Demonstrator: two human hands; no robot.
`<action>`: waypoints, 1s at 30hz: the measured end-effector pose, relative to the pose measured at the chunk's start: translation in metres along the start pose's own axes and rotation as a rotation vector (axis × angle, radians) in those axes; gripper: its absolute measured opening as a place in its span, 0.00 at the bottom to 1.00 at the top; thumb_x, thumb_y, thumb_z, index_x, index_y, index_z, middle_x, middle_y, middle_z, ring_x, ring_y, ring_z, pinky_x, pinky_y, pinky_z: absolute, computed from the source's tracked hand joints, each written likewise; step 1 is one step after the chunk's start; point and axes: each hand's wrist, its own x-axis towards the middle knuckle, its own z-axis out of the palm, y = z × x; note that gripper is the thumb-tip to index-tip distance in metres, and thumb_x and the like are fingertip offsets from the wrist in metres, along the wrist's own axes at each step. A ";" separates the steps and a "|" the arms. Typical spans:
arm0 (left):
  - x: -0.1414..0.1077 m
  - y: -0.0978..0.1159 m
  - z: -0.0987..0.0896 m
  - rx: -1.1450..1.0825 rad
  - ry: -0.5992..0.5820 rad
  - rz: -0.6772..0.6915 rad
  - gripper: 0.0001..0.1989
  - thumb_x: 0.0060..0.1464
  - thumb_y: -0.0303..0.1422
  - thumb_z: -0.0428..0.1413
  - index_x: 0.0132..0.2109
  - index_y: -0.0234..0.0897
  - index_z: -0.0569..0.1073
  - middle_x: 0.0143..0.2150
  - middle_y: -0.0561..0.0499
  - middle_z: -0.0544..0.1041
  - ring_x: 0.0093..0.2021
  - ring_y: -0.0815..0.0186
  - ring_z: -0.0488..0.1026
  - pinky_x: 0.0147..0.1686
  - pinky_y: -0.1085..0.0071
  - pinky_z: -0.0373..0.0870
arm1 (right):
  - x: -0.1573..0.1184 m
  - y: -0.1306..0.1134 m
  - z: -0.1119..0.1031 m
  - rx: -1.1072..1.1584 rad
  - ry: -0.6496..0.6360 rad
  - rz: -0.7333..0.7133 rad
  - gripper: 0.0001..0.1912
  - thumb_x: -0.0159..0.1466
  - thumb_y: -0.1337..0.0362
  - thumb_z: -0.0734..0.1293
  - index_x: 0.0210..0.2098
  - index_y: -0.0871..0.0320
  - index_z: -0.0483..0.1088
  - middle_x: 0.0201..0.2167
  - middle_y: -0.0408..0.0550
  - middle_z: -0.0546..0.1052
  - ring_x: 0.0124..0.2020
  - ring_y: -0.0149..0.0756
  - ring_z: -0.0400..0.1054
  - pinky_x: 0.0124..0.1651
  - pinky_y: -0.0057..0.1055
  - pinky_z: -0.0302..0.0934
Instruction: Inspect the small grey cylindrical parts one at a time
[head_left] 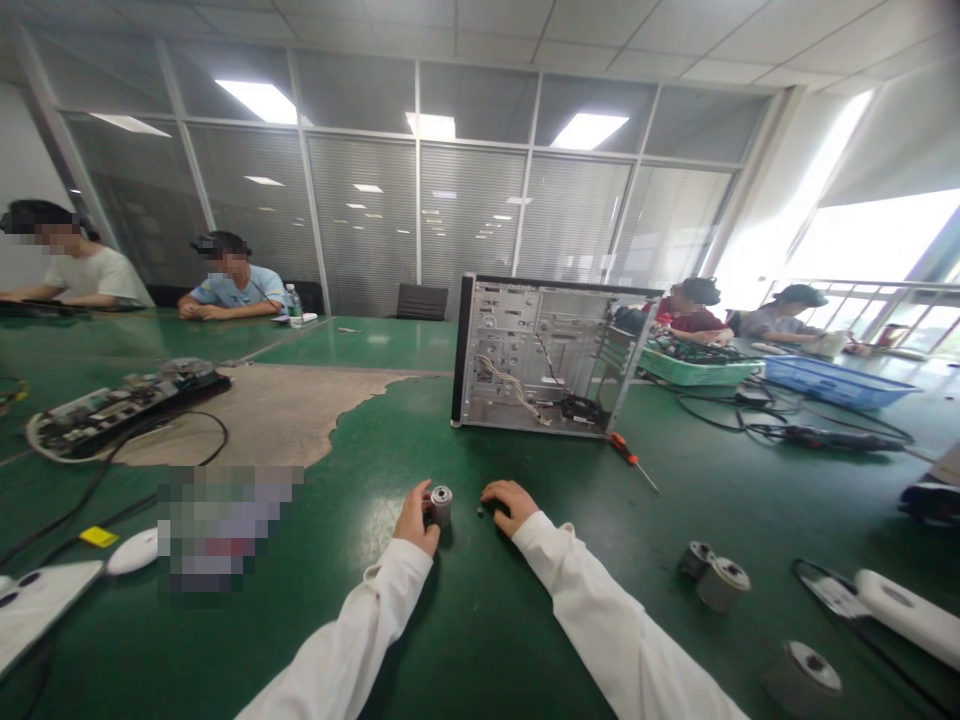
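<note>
My left hand (417,520) is closed round the side of a small silver metal cylinder (441,508), which stands upright on the green table (480,620). The cylinder's round top faces up, with a dark hole or knob in its middle. Just to the right, my right hand (511,504) rests low over the tabletop, its fingers bent and holding nothing I can see. A tiny dark metal piece (480,511) lies by its fingertips, between the two hands; it is too small to name.
An opened computer case (540,355) stands ahead, a screwdriver (626,452) beside it. More metal cylinders (724,584) stand at right. Green (697,372) and blue baskets (840,380) sit farther back, near a corded tool (840,438). A circuit assembly (131,405) lies left. Several people sit around.
</note>
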 end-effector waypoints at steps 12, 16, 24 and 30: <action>-0.006 0.025 -0.010 -0.108 -0.171 0.095 0.34 0.34 0.16 0.43 0.52 0.36 0.51 0.39 0.49 0.69 0.34 0.68 0.72 0.38 0.69 0.66 | -0.014 -0.075 -0.009 0.030 0.125 -0.100 0.28 0.52 0.65 0.60 0.52 0.58 0.52 0.48 0.52 0.61 0.49 0.40 0.54 0.50 0.37 0.52; -0.011 0.034 -0.010 -0.139 -0.281 0.131 0.32 0.38 0.18 0.45 0.53 0.41 0.50 0.39 0.51 0.69 0.26 0.72 0.72 0.32 0.72 0.68 | -0.020 -0.093 -0.010 0.072 0.089 -0.161 0.24 0.53 0.64 0.60 0.50 0.55 0.56 0.45 0.51 0.64 0.45 0.38 0.58 0.46 0.35 0.55; -0.013 0.036 0.000 -0.155 -0.323 0.176 0.26 0.44 0.26 0.48 0.52 0.38 0.50 0.38 0.49 0.69 0.28 0.70 0.72 0.35 0.69 0.67 | -0.063 -0.115 -0.056 0.010 0.031 0.015 0.16 0.52 0.65 0.60 0.41 0.55 0.61 0.34 0.47 0.69 0.36 0.36 0.62 0.38 0.31 0.57; -0.010 0.034 0.006 -0.109 -0.302 0.193 0.24 0.45 0.27 0.46 0.51 0.38 0.52 0.37 0.50 0.70 0.27 0.70 0.72 0.35 0.68 0.67 | -0.132 -0.082 -0.108 -0.348 0.049 0.277 0.15 0.53 0.64 0.58 0.41 0.56 0.60 0.35 0.50 0.69 0.36 0.37 0.63 0.38 0.33 0.57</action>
